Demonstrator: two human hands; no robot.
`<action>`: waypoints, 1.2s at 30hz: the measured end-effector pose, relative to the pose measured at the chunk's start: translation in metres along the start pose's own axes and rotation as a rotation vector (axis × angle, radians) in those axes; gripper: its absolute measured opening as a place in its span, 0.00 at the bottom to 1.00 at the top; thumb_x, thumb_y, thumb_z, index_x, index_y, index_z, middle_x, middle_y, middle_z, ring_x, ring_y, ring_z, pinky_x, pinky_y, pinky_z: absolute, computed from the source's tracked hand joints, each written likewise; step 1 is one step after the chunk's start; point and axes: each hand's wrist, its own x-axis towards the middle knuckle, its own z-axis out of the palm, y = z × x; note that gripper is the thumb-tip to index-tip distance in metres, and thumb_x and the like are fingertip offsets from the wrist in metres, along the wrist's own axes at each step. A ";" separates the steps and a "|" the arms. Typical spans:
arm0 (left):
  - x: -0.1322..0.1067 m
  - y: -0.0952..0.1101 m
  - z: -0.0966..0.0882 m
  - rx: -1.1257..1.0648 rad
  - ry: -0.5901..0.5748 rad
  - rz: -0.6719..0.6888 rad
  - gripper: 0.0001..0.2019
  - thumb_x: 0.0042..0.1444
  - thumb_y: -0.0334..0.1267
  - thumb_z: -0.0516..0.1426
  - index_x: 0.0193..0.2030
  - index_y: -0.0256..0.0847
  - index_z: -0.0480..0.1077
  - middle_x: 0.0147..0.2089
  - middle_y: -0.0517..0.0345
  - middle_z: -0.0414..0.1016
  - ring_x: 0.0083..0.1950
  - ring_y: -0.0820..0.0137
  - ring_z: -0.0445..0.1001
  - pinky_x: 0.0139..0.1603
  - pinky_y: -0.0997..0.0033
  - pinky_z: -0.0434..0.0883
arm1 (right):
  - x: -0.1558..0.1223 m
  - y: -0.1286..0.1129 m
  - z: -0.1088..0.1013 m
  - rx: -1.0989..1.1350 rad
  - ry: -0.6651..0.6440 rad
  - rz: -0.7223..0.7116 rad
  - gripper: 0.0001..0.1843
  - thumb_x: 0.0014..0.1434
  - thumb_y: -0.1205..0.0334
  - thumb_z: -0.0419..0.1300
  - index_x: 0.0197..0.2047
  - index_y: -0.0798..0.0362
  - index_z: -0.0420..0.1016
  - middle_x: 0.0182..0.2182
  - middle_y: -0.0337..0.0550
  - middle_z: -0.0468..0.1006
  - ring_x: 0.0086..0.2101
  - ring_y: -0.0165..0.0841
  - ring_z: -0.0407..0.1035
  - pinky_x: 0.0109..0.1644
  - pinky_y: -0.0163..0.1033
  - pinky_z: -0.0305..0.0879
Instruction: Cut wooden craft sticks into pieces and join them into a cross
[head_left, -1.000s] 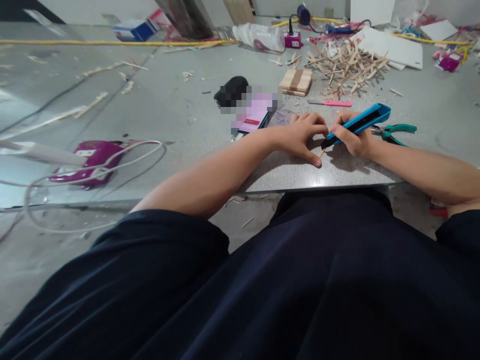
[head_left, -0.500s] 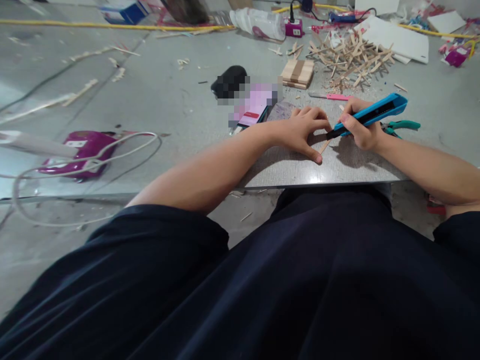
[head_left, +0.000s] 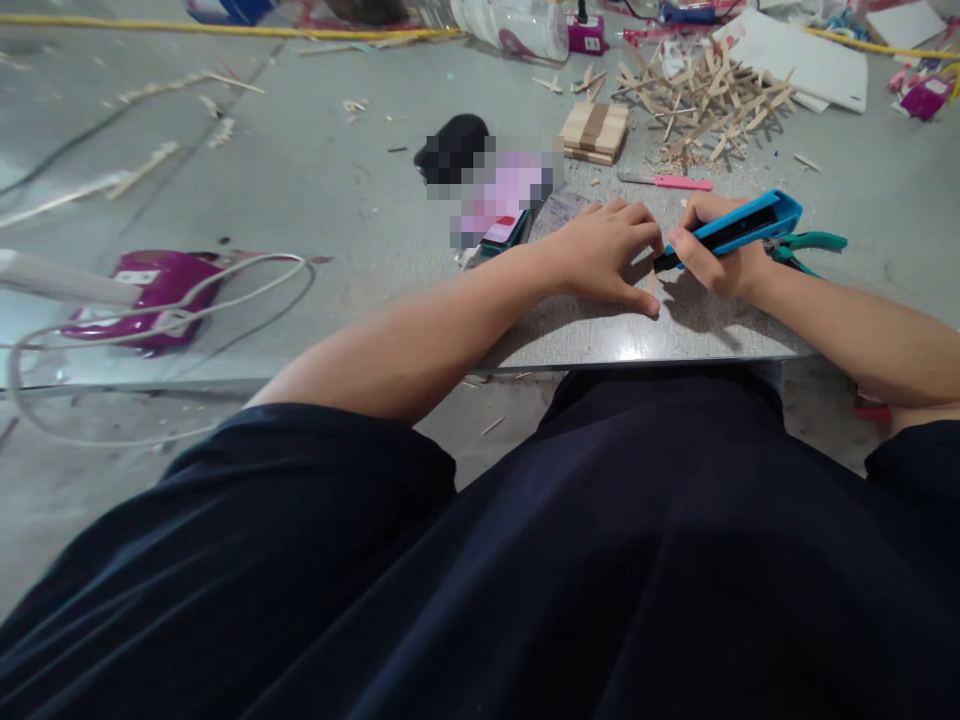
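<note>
My right hand is wrapped round a blue box cutter, which slants down to the left. Its black tip meets a small wooden stick at the tabletop. The stick is pinched between the fingers and thumb of my left hand, which partly hide it. How far the blade is out, I cannot make out. Just beyond my right wrist lie green-handled pliers, partly covered by that hand. A pink-handled craft knife lies behind the hands.
A banded bundle of craft sticks sits beyond my left hand, beside a heap of loose sticks. Left of them are a phone and a black object. A purple power strip with a white cable lies far left.
My left thumb has shifted right, and the stick's visible end has turned more toward the table's front edge. The box cutter's handle has moved slightly left. The whole view has shifted a little.
</note>
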 end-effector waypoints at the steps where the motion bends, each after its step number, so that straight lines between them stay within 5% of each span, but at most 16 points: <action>1: 0.000 0.002 0.000 0.006 0.001 -0.012 0.50 0.61 0.80 0.77 0.78 0.49 0.82 0.82 0.36 0.78 0.84 0.25 0.73 0.89 0.30 0.65 | 0.001 0.002 0.001 -0.001 0.019 0.003 0.31 0.81 0.27 0.70 0.38 0.40 0.67 0.31 0.41 0.71 0.35 0.46 0.70 0.47 0.60 0.80; 8: 0.002 0.007 0.000 0.007 0.050 -0.059 0.44 0.62 0.79 0.77 0.73 0.51 0.85 0.75 0.41 0.84 0.80 0.29 0.77 0.84 0.33 0.71 | 0.001 -0.004 0.000 -0.036 0.114 0.014 0.33 0.76 0.22 0.73 0.36 0.37 0.68 0.29 0.42 0.69 0.37 0.51 0.73 0.47 0.62 0.79; 15: 0.008 -0.007 -0.007 -0.096 0.036 -0.037 0.25 0.72 0.66 0.67 0.63 0.53 0.89 0.73 0.40 0.85 0.77 0.35 0.80 0.83 0.32 0.72 | 0.003 -0.009 -0.008 -0.094 0.096 -0.131 0.26 0.80 0.34 0.69 0.37 0.39 0.69 0.28 0.42 0.72 0.31 0.47 0.71 0.40 0.58 0.76; 23: 0.010 -0.020 -0.002 -0.109 0.028 -0.031 0.20 0.73 0.61 0.64 0.60 0.56 0.89 0.79 0.42 0.81 0.83 0.32 0.73 0.88 0.20 0.64 | -0.001 -0.022 -0.010 -0.067 -0.036 -0.014 0.32 0.72 0.22 0.74 0.35 0.38 0.73 0.30 0.44 0.75 0.33 0.49 0.71 0.42 0.60 0.77; 32: 0.011 -0.020 0.005 -0.056 0.056 -0.041 0.14 0.76 0.58 0.66 0.52 0.52 0.83 0.79 0.41 0.80 0.82 0.35 0.73 0.87 0.26 0.65 | -0.002 -0.030 -0.009 -0.208 -0.018 -0.001 0.36 0.72 0.14 0.64 0.35 0.38 0.69 0.27 0.43 0.75 0.32 0.48 0.73 0.44 0.58 0.80; 36: 0.010 -0.018 0.006 -0.030 0.058 -0.047 0.10 0.77 0.52 0.67 0.51 0.50 0.82 0.79 0.41 0.80 0.84 0.37 0.73 0.87 0.32 0.66 | -0.005 -0.030 -0.010 -0.269 -0.008 0.019 0.31 0.75 0.20 0.62 0.37 0.38 0.72 0.29 0.45 0.77 0.35 0.51 0.77 0.47 0.60 0.82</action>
